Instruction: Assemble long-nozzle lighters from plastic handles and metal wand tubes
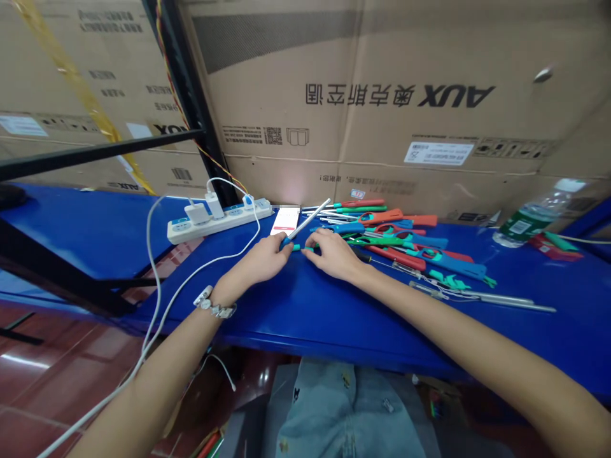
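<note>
My left hand (264,259) is closed around the blue end of a long-nosed lighter, whose silver tube (310,220) points up and to the right. Most of its body is hidden by the fingers. Close beside it, my right hand (334,254) has its fingers curled together at a small teal piece (308,250); its full shape is hidden. Another teal bit (296,247) shows between the two hands. Just right of my right hand lies a pile of gas lighters in red, green, orange and blue, among them an orange one (382,217) and a blue one (451,262).
A phone with a lit screen (285,220) lies behind my hands on the blue shelf (305,312). To the left are a white power strip (222,219) and trailing cables. Loose metal tubes (506,300), teal pieces (449,278) and a water bottle (532,219) are at right. Cardboard boxes (382,51) stand behind.
</note>
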Motion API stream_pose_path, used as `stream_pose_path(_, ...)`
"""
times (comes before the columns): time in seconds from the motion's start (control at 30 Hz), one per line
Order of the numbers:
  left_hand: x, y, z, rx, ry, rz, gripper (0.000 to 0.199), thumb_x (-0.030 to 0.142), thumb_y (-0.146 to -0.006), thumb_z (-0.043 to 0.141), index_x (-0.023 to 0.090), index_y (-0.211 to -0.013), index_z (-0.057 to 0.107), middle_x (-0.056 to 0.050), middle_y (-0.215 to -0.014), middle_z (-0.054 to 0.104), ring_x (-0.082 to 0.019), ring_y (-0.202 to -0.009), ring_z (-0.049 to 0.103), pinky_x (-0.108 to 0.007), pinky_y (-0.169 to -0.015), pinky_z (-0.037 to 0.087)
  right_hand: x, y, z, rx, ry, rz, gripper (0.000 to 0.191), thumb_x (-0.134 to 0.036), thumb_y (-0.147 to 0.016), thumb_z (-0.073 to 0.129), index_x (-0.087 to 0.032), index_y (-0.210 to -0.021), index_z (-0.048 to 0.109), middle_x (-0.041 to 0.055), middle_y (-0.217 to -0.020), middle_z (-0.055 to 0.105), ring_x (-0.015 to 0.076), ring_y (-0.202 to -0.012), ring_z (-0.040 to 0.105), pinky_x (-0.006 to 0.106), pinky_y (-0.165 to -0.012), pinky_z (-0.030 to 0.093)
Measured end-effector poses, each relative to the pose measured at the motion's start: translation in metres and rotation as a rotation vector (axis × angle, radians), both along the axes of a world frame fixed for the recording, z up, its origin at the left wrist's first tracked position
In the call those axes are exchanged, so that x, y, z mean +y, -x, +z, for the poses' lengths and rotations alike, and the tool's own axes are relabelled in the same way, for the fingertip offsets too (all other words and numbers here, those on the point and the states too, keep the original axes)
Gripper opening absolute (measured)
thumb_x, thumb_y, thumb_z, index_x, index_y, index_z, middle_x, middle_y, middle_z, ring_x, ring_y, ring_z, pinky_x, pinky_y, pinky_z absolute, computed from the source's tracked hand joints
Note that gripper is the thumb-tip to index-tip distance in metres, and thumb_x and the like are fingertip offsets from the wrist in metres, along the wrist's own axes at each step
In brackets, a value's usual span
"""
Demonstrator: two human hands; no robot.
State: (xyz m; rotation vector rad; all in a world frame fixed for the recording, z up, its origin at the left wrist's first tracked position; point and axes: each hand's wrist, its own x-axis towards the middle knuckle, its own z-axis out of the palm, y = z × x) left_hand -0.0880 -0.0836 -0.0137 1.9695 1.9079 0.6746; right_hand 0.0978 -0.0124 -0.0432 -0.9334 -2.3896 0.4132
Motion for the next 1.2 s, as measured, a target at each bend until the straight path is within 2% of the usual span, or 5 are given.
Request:
stream_pose_path(0.17, 0.009, -0.011, 0.001, 0.358, 0.028, -0.061, 0.03, 0.038, -0.105, 0.041, 0.018, -0.113, 0.062, -0.017, -0.106, 0.075, -0.034, -0.092, 0.072, -0.041, -0.078, 0.052, 0.017, -0.043, 0.007, 0.538, 0.369, -0.112, 0.013, -0.033, -0.094, 0.06, -0.021, -0.096, 0.061, 0.0001, -0.074, 0.067, 0.0182, -0.07, 0.061, 0.032, -0.068, 0.046)
stream_pose_path(0.3, 0.025, -0.031, 0.004, 0.413, -0.021, -0.172, 0.031, 0.038, -0.106, 0.04, 0.018, -0.107, 0.064, -0.013, -0.089, 0.073, -0.03, -0.081, 0.071, -0.038, -0.073, 0.05, 0.03, -0.086, 0.013, 0.813, 0.524, -0.257, 0.029, -0.045, -0.08, 0.07, -0.021, -0.095, 0.068, -0.0005, -0.073, 0.066, 0.0158, -0.065, 0.054, 0.027, -0.056, 0.038)
stream_pose_path(0.5, 0.043, -0.057, -0.004, 0.276, -0.152, -0.341, 0.036, 0.044, -0.106, 0.041, 0.019, -0.096, 0.065, -0.005, -0.068, 0.061, -0.025, -0.064, 0.063, -0.034, -0.067, 0.047, 0.032, -0.124, 0.017, 1.111, 0.551, -0.334, 0.036, -0.048, -0.063, 0.08, -0.022, -0.085, 0.072, -0.0038, -0.065, 0.059, 0.0112, -0.058, 0.043, 0.025, -0.051, 0.03)
stream_pose_path(0.77, 0.028, -0.063, -0.008, 0.503, -0.086, -0.298, 0.048, 0.046, -0.11, 0.026, 0.018, -0.113, 0.065, -0.013, -0.087, 0.073, -0.033, -0.079, 0.072, -0.037, -0.069, 0.048, 0.013, -0.111, 0.009, 1.239, 0.635, -0.252, 0.037, -0.047, -0.067, 0.079, -0.021, -0.093, 0.073, 0.0056, -0.093, 0.079, 0.0159, -0.074, 0.06, 0.025, -0.059, 0.041)
stream_pose_path(1.2, 0.022, -0.063, -0.009, 0.485, -0.105, -0.27, 0.048, 0.046, -0.11, 0.027, 0.02, -0.121, 0.065, -0.012, -0.083, 0.073, -0.033, -0.079, 0.073, -0.035, -0.068, 0.047, -0.006, -0.092, 0.003, 1.128, 0.414, -0.346, 0.035, -0.054, -0.081, 0.068, -0.023, -0.096, 0.066, 0.0089, -0.102, 0.079, 0.0199, -0.082, 0.065, 0.029, -0.061, 0.046)
